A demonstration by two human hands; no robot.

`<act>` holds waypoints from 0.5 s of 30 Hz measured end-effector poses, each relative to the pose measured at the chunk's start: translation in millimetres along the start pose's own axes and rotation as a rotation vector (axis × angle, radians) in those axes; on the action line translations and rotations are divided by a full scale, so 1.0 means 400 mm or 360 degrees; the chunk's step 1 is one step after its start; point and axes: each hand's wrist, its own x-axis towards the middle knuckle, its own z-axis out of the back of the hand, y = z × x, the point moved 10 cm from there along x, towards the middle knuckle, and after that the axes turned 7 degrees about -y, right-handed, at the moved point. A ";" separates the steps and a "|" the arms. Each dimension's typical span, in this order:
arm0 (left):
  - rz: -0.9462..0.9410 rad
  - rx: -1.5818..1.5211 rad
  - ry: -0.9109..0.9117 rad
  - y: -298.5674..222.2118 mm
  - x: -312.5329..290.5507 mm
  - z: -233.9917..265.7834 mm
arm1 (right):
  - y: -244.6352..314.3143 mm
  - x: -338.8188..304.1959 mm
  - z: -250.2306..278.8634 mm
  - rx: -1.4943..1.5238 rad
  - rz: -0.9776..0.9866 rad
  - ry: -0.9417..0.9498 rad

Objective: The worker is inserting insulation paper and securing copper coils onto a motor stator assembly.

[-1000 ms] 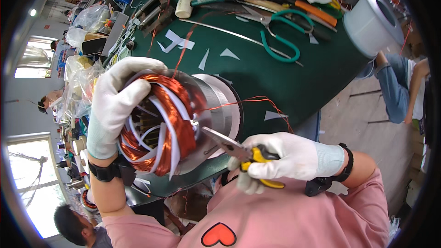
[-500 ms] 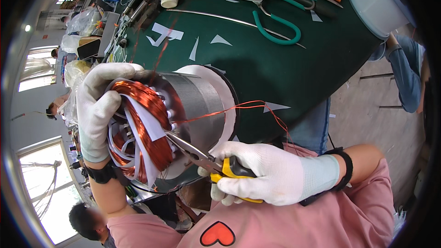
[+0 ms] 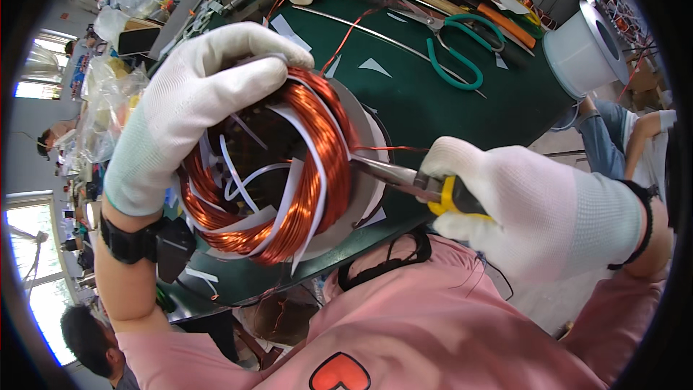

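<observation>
The gloved left hand (image 3: 191, 108) curls over the far-left rim of a copper-wound stator (image 3: 271, 173) held at the near edge of the green table (image 3: 433, 101). The gloved right hand (image 3: 534, 206) grips yellow-handled pliers (image 3: 408, 179), whose tip touches the winding's right side. Green-handled scissors (image 3: 458, 47) lie farther off.

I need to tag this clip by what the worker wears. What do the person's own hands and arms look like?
Both the left hand and the right hand wear white knit gloves. A black wristband with a boxy black unit sits on the left wrist, and a black band on the right wrist. The forearms are bare; the pink shirt has short sleeves.
</observation>
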 end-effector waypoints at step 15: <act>-0.0263 0.0094 -0.0134 -0.025 -0.041 0.069 | 0.176 -0.081 0.165 -0.0908 0.0646 -0.0986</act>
